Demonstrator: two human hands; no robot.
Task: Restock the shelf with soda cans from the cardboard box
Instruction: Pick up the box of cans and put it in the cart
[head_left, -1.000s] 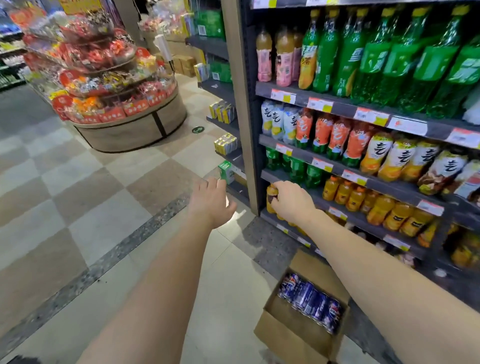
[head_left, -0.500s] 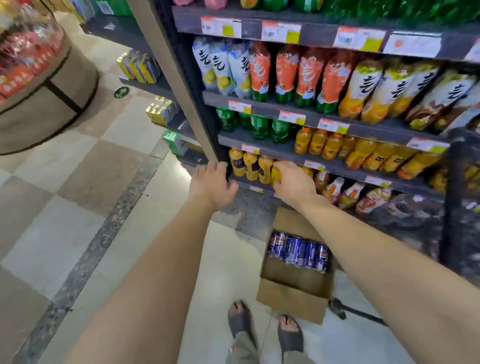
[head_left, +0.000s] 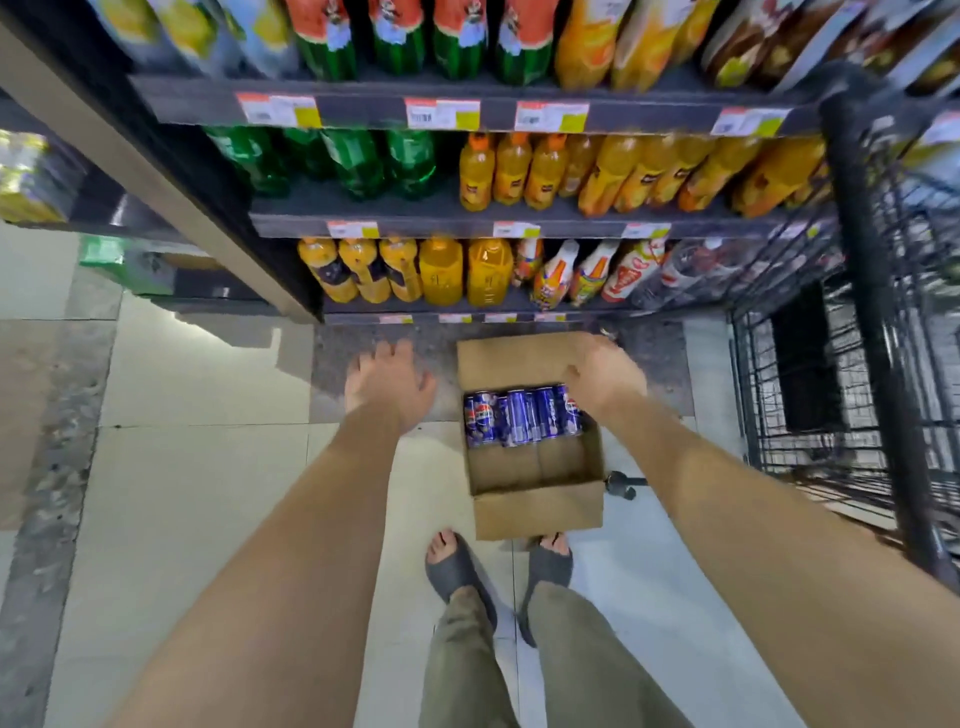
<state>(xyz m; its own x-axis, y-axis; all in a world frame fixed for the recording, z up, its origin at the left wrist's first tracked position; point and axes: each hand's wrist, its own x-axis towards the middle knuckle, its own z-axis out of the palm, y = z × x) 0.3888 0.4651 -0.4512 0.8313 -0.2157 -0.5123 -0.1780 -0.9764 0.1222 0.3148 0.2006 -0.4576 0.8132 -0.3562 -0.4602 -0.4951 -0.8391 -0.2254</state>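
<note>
My brown cardboard box (head_left: 540, 512) sits on floor (head_left: 208, 467) at bottom shelf (head_left: 353, 316) edge, blue soda cans (head_left: 519, 415) w/in reach: R grip (head_left: 605, 384) hovers over them, loose, empty; L grip (head_left: 389, 384) spread, empty.

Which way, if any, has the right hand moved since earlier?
Yes. The right hand has dropped from the orange bottles to the cardboard box, over the soda cans.

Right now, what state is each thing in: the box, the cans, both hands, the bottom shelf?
cardboard box: open on the floor, near half bare.
soda cans: lying on their sides, in a row at the box's far end.
left hand: open, fingers spread, holding nothing, left of the box.
right hand: over the cans' right end; grip unclear.
bottom shelf: stocked with bottles.
</note>
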